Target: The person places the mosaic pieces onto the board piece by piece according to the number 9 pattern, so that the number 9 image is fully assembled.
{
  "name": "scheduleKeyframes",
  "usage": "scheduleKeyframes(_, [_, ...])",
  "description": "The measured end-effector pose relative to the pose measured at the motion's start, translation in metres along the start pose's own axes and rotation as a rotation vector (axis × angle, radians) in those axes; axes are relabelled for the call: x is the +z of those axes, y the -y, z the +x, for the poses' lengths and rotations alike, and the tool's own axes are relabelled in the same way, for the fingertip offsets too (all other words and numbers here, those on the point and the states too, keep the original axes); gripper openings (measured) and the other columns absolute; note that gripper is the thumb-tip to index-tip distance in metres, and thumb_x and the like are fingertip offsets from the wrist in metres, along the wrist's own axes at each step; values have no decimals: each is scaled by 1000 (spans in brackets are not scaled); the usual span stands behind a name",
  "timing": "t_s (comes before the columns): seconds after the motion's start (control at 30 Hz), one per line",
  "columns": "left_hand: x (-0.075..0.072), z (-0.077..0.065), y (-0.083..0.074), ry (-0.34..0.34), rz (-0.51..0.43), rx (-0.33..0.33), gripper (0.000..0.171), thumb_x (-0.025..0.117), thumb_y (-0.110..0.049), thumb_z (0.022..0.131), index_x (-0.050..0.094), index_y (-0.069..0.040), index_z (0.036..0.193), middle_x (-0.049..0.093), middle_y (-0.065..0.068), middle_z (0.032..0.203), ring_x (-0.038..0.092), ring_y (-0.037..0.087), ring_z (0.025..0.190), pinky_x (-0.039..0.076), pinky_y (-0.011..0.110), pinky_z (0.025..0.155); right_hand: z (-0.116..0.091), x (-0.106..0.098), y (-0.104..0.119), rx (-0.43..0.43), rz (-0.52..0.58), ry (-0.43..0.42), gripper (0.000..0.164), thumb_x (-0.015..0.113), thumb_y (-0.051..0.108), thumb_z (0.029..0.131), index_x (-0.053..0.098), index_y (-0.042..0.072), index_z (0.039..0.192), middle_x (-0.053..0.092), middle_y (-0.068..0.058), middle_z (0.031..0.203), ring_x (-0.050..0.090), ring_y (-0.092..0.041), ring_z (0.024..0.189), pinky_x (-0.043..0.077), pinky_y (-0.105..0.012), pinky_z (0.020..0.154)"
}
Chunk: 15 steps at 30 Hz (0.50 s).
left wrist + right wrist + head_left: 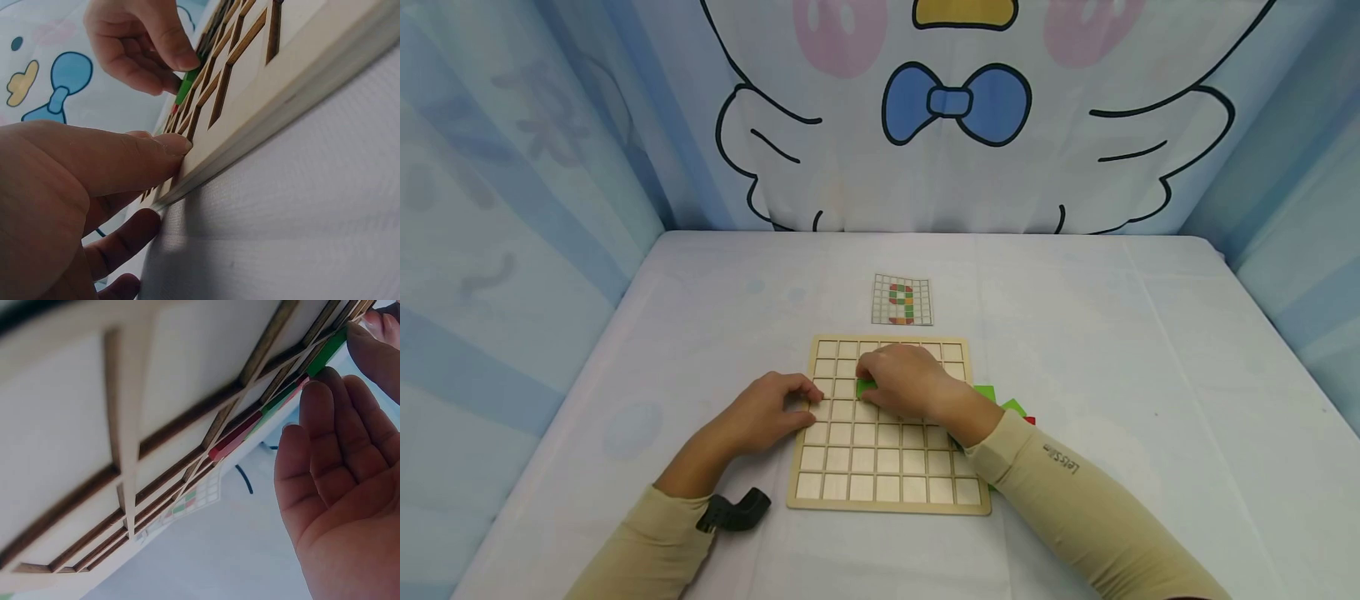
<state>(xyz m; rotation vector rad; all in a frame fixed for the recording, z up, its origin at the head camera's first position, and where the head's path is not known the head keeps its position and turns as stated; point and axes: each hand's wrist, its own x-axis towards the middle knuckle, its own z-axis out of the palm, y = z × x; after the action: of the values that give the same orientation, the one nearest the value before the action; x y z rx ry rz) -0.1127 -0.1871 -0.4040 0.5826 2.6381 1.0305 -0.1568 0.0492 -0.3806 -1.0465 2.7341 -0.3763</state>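
Note:
A wooden grid board (863, 460) lies on the table in front of me in the head view. My right hand (906, 382) reaches over its upper half, thumb and fingers pinching a green square tile (865, 387) at one of the cells. In the right wrist view this green tile (329, 351) tilts up from the grid, and a red tile (234, 437) sits farther along the board. My left hand (767, 414) rests at the board's left edge. Its thumb (169, 147) touches the rim in the left wrist view, with the lower fingers stretched beside the edge.
Behind the board lies a small pattern card (902, 300) with a red, green and orange figure on a grid. Loose green tiles (984, 392) and a red tile (1030, 420) lie to the board's right, partly behind my right forearm. A black mount (741, 510) juts from the left wrist.

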Motion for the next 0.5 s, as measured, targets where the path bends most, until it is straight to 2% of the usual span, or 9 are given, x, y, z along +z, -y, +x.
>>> scheduleKeyframes(0.23, [0, 0, 1, 2, -3, 4, 11, 70, -9, 93, 68, -11, 104, 65, 3, 110, 58, 27, 111, 44, 47, 94, 0, 0, 1, 3, 49, 17, 25, 72, 22, 95, 68, 7, 114, 70, -2, 106, 64, -18, 98, 48, -37, 89])
scheduleKeyframes(0.5, [-1, 1, 1, 6, 2, 3, 12, 70, -8, 93, 68, -11, 104, 65, 3, 110, 59, 27, 112, 44, 47, 94, 1, 1, 1, -9, 65, 18, 24, 72, 21, 95, 68, 6, 113, 69, -3, 106, 64, -18, 97, 48, -36, 89])
